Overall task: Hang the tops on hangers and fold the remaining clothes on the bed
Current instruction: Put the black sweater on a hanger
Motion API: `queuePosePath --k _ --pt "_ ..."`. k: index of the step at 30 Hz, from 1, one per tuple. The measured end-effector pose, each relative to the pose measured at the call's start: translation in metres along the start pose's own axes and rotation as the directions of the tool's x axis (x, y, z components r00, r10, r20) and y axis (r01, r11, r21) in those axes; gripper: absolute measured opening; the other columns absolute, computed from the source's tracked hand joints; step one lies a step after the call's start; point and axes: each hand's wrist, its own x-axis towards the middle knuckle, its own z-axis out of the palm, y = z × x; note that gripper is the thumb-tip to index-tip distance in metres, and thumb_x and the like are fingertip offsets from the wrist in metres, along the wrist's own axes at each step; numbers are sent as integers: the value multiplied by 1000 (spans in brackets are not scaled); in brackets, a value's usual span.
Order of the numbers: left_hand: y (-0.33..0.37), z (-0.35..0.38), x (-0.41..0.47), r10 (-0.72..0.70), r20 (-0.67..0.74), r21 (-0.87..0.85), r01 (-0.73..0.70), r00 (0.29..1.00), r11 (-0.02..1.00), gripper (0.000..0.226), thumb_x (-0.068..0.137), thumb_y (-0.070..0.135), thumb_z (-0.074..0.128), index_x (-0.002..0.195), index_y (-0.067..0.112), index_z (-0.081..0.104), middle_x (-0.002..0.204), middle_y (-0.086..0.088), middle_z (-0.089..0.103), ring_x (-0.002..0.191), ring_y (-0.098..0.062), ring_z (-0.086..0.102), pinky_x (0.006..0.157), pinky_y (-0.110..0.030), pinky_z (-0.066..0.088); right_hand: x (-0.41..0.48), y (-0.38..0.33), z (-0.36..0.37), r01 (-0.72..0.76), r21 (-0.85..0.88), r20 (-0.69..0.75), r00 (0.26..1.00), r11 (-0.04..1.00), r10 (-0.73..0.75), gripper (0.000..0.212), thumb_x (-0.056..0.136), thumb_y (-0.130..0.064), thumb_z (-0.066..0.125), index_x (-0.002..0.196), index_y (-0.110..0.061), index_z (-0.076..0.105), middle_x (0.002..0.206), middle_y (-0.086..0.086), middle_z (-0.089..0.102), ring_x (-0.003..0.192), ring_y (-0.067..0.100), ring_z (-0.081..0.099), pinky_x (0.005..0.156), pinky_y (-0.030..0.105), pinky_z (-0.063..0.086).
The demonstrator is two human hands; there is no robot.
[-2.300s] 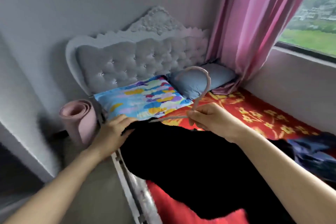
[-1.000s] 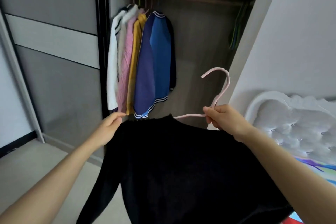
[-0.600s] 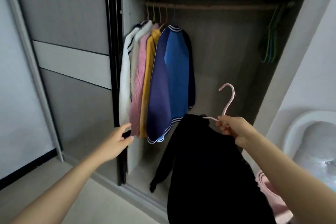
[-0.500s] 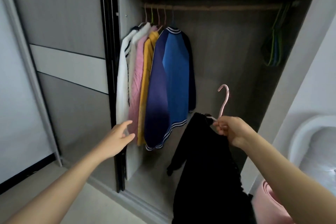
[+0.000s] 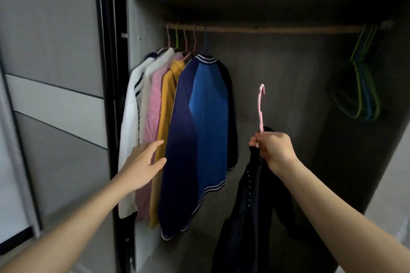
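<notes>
The right grip (image 5: 274, 150) is clamped on the neck of a pink hanger (image 5: 261, 106), with the hook upright just above it. The hanger's arms are hidden inside the black top (image 5: 250, 206), which hangs below this grip with its hem cut off by the frame edge. The left grip (image 5: 142, 166) is spread, fingers apart, at a blue jacket (image 5: 199, 128) hanging between the grips; contact is unclear. The rail (image 5: 266, 29) runs well above both.

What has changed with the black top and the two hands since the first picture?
The black top, on the pink hanger, was carried from the bed to the open wardrobe and now hangs below the right hand. The left hand let go of its shoulder and reaches toward the blue jacket. Unchanged: the right hand's grip on the hanger, the tops on the rail.
</notes>
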Motion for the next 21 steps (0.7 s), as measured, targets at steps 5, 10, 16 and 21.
queuePosePath --k 5,10,16,21 --pt "-12 -18 95 108 -144 148 -86 984 985 52 94 33 49 143 21 34 140 -6 43 129 -27 29 103 -39 31 58 -49 30 151 111 -43 988 982 -147 25 90 9 45 68 4 54 43 3 54 39 8 57 46 17 50" --pt "-17 -48 199 249 -253 266 -180 935 947 51 94 35 48 141 22 36 143 -4 38 133 -26 24 106 -38 25 119 -89 82 273 128 -162 954 953 -252 22 92 8 42 71 1 46 52 9 47 30 7 48 37 15 43" --pt "-18 -69 298 317 -280 407 -187 906 894 51 96 40 40 143 23 30 151 -8 24 139 -27 11 108 -43 19 185 -128 132 362 -98 -290 881 927 -374 24 89 3 43 66 -4 43 50 7 44 32 12 44 37 17 36" --pt "-28 -63 343 295 -276 360 -186 914 914 55 95 46 35 146 27 23 150 -3 28 138 -24 20 106 -40 27 230 -138 175 353 -340 -309 833 872 -458 14 92 -7 46 82 -1 53 57 11 47 47 20 45 41 22 39"
